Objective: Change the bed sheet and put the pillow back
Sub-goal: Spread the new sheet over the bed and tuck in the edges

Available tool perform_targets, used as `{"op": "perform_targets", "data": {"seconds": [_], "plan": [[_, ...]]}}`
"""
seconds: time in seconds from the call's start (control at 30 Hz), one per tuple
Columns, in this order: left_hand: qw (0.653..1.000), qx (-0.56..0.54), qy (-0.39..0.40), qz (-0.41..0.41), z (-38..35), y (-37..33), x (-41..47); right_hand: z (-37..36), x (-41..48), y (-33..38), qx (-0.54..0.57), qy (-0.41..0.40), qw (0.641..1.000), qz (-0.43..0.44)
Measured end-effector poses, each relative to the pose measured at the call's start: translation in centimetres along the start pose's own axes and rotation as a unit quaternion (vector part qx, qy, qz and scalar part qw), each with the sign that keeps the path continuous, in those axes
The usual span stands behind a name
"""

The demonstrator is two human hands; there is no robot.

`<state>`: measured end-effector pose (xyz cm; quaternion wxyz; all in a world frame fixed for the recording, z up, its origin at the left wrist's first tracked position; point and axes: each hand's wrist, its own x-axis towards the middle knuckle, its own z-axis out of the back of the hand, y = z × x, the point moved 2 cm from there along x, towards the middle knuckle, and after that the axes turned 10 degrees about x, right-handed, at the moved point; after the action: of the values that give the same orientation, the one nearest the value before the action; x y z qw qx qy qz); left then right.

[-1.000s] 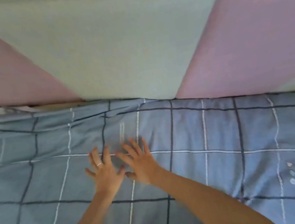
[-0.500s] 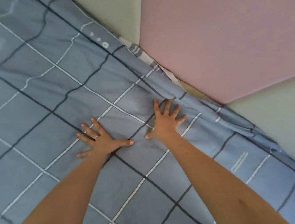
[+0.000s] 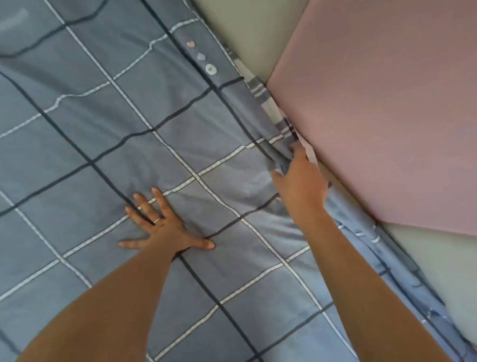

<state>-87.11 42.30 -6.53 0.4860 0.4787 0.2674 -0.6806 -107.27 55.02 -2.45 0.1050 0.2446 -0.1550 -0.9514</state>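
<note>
Now left hand (image 3: 165, 229) fingers spread on blue-grey checked fabric bed sheet (image 3: 133, 118); right hand (image 3: 300, 182) fingers hidden at hem, grip unclear. Likely soft, light; grab hem.

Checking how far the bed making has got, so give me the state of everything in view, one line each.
bed sheet: spread out, lightly creased, edge bunched against the headboard.
left hand: pressed flat on the sheet, fingers spread.
right hand: at the bunched edge, fingertips hidden in the fold.
striped fabric: partly exposed beside the sheet's edge.
</note>
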Motion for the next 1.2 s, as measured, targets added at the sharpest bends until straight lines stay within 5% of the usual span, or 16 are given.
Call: {"op": "perform_targets", "data": {"seconds": [0.1,0.2,0.3,0.37,0.5,0.77,0.9,1.1,1.2], "plan": [[1.000,0.004,0.008,-0.004,-0.1,-0.1,0.1,-0.1,1.2,-0.4,0.043,0.070,0.995,-0.056],[1.000,0.000,0.010,-0.005,0.2,0.2,-0.2,-0.3,0.1,-0.1,0.242,0.137,0.949,-0.148],[1.000,-0.008,0.013,-0.023,0.3,0.3,-0.3,0.2,-0.4,0.1,0.371,0.031,0.919,-0.131],[1.000,-0.007,0.018,-0.017,0.6,0.5,-0.5,1.0,-0.8,0.2,0.327,-0.044,0.941,-0.077],[1.000,0.003,0.030,-0.005,0.9,0.1,-0.4,2.1,-1.8,-0.6,0.302,-0.028,0.953,-0.009],[0.999,0.028,0.033,0.033,1.5,-0.5,0.0,2.1,-2.2,-1.6,0.027,-0.176,0.981,-0.079],[0.998,0.036,0.021,0.036,1.2,-0.7,0.0,1.0,-4.6,-1.4,0.083,-0.229,0.970,-0.023],[0.999,0.033,-0.018,0.018,0.5,-0.3,-0.3,-2.6,-8.5,-4.1,0.150,0.050,0.987,0.016],[0.995,0.041,-0.086,-0.010,-0.5,-0.7,-0.7,-0.7,-10.2,-6.6,0.133,-0.051,0.990,-0.014]]}}
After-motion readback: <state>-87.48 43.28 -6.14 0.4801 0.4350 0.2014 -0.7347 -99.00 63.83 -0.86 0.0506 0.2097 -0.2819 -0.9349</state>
